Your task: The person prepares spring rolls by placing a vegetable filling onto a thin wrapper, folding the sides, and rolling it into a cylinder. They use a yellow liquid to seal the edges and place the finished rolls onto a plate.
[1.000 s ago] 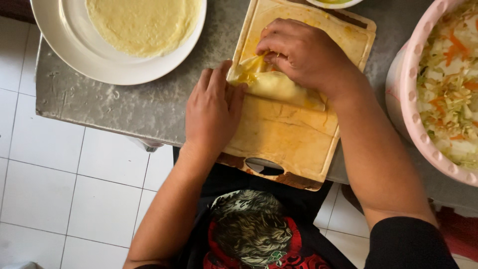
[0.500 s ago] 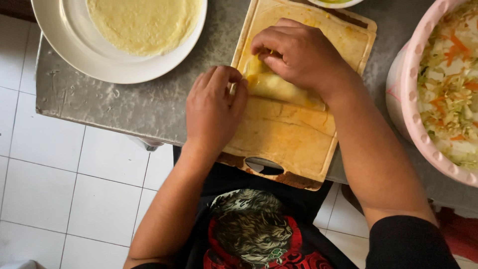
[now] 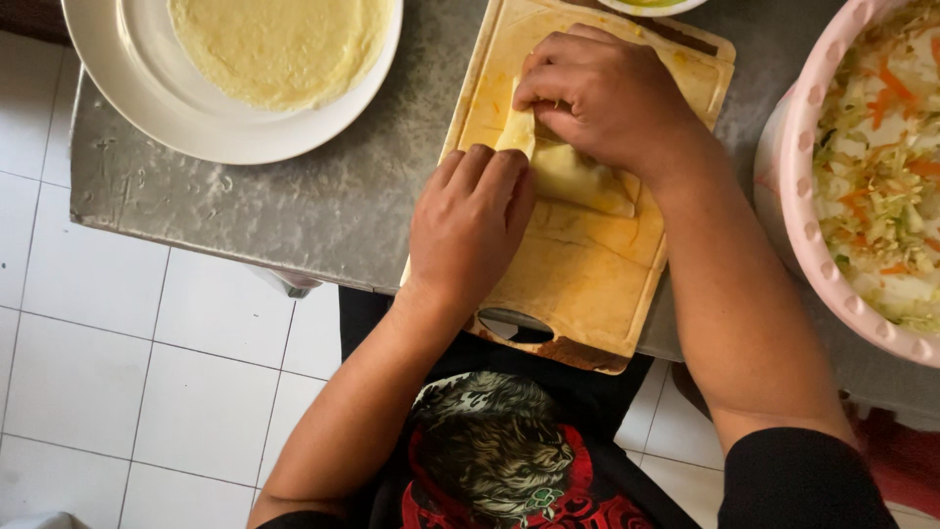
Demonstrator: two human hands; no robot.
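I see the left hand [image 3: 468,227] flat, fingers together, pressing the pale wrapper [image 3: 573,176] on the wooden cutting board [image 3: 578,284]; right hand [image 3: 607,98] pinches the wrapper's folded edge; beyond, on the grey worktop [image 3: 245,216], a white plate [image 3: 147,88] and a pink bowl [image 3: 813,245].

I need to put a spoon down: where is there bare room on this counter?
The grey counter is bare between the white plate and the cutting board, down to its front edge. The board's near end is also bare. Further up, the left hand, right hand and wrapper crowd it; the pink bowl fills the right.
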